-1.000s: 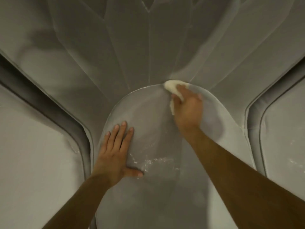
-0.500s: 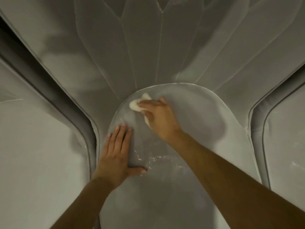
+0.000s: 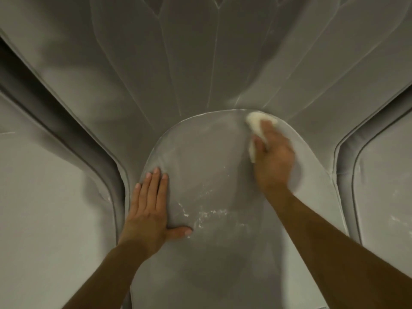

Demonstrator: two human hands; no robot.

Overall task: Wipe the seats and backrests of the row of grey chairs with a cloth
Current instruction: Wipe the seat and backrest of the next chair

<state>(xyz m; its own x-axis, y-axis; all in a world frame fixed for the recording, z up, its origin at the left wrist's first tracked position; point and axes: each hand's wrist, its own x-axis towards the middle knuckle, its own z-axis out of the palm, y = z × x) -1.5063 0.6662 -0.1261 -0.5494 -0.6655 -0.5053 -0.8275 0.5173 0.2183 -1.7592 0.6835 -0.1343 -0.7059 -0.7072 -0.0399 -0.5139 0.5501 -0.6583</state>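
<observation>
Background: grey padded upholstery fills the whole view. The backrest (image 3: 200,63) rises as fluted panels fanning out from the rear of the seat. A left neighbouring seat (image 3: 44,197) and a right neighbouring seat (image 3: 383,186) flank it across dark gaps.

The seat (image 3: 207,157) is an oval cushion in the middle, rounded at the far end where it meets the backrest seam. Its surface has a dull sheen.

The left hand (image 3: 149,210) lies flat on the seat's left part, near the edge, with fingers straight and together and thumb spread. It holds nothing and looks like a brace.

The right hand (image 3: 274,159) is at the far right rim of the seat, fingers curled over the cloth and pressing it down. The hand is motion-blurred.

The cloth (image 3: 256,121) is a small, pale, bunched wad showing past the fingertips and beside the thumb, touching the seat just short of the backrest seam.

White specks (image 3: 207,214) lie scattered on the seat just beside the left thumb.

Handling, judged: the cloth is light, soft and not fragile, and it will crumple. It is best held wadded under the palm with fingers on top, so it does not slide out. The upholstery probably gives under pressure, and the seams may trap residue. The speck patch looks unwiped.
</observation>
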